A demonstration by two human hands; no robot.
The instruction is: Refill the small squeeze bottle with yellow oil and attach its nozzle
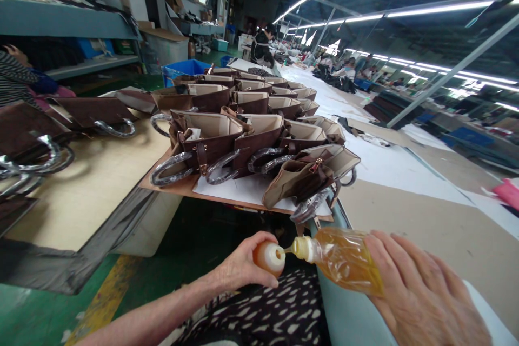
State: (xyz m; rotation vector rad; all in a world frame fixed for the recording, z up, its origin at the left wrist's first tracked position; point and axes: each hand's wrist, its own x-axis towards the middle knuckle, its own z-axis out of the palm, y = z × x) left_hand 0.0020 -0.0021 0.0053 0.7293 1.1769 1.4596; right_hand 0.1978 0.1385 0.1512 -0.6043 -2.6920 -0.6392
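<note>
Amber liquid could be spilling onto the patterned clothing (275, 308) at 6 o'clock, I judge, if the pouch (344, 266) nozzle is slipping off the small bottle (270, 257) or the squeeze is running too hard. The left hand (243, 266) is curling its grip around the small bottle just beyond the clothing; the right hand (417, 294), at 4 o'clock, is grasping the pouch from above, aiming it toward 9 o'clock.

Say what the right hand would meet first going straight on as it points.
The right hand, holding a pouch, would probably meet the small bottle in the left hand; the pouch's nozzle seems already at its mouth.
</note>
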